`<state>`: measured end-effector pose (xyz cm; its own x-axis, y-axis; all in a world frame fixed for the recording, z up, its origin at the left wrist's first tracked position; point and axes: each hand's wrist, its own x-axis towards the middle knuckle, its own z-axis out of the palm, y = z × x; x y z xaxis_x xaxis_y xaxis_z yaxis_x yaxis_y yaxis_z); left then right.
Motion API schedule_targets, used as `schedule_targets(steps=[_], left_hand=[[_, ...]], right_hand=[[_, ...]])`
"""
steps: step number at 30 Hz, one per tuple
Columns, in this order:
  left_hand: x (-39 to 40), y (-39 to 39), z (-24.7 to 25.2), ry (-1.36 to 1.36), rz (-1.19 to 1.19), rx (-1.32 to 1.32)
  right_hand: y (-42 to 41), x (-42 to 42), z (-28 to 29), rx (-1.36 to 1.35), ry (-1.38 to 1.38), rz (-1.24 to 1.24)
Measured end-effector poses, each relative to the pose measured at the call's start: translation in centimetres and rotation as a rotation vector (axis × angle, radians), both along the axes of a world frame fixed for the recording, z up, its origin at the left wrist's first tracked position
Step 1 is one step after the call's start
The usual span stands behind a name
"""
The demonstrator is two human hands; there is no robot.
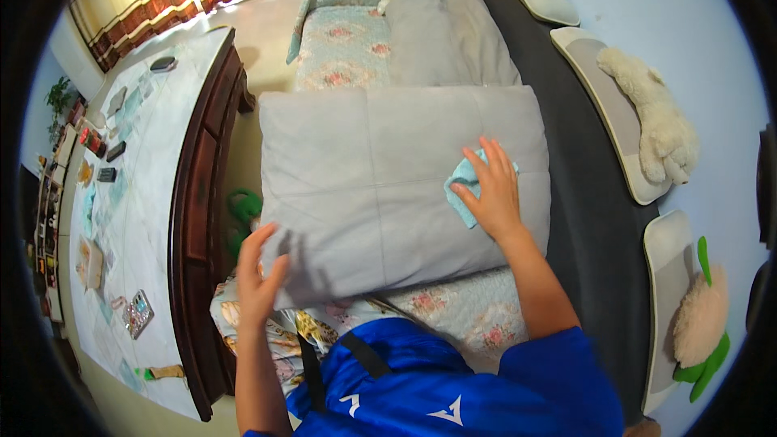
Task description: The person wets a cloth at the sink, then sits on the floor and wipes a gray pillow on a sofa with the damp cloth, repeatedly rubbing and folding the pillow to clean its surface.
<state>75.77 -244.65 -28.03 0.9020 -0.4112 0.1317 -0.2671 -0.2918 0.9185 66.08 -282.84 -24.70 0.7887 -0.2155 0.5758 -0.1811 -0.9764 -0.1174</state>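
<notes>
A large grey sofa cushion [322, 145] with stitched seams lies across the sofa before me. My right hand [495, 194] lies over its right part, holding a crumpled light blue cloth [464, 203] against the fabric. Part of the cloth is hidden under the palm and fingers. At the cushion's near left corner, my left hand [260, 267] has its thumb and fingers apart and nothing in it. Whether it touches the cushion edge, I cannot tell.
A second grey cushion [449, 36] lies beyond, on the floral sofa cover [340, 42]. To the left stands a marble-topped table [152, 194] bearing a phone [138, 314] and a brush [164, 372]. Plush toys [661, 115] rest along the dark backrest [583, 194] at right.
</notes>
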Motion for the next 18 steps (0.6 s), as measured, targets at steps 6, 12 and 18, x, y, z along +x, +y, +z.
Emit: schedule_targets(steps=[6,12,18], left_hand=[[6.5,-14.4,3.1,-0.415,-0.176,0.168],[12.4,-17.6,2.0,-0.567,0.074,0.345],[13.6,-17.3,-5.6,-0.533,-0.021,0.598]], right_hand=[[-5.5,-1.2,-2.3,0.247,-0.073,-0.17],[-1.1,7.4,4.7,0.49,-0.18,0.218],[6.4,19.6,-5.4,-0.288,0.145,0.499]])
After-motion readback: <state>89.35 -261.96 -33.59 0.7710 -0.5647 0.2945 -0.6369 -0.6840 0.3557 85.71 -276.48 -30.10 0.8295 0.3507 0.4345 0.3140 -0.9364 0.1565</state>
